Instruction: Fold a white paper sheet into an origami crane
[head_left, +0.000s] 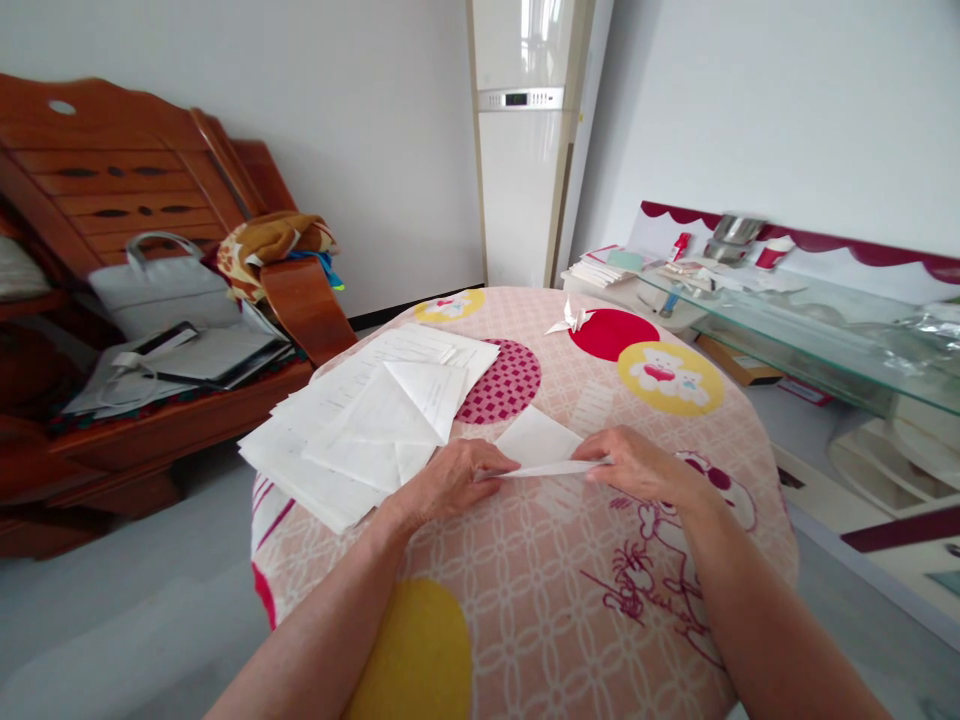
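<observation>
A white sheet of paper point(538, 437), partly folded over, lies on the table in front of me. Its near edge is raised a little and runs between my two hands. My left hand point(461, 477) pinches the left end of that edge between thumb and fingers. At the right end, my right hand point(630, 463) grips the paper the same way. To the left, close to my left hand, rests a creased sheet point(386, 415) on top of a stack of papers point(300, 460). A small folded paper crane point(570, 318) stands at the far side of the table.
The round table wears a patterned pink cloth point(510, 600). At the left is a wooden bench point(127, 180) with a grey bag point(161, 290) and a folded cloth point(274, 240). A glass shelf point(810, 330) stands at the right, and a tall white cabinet-like unit point(525, 180) behind.
</observation>
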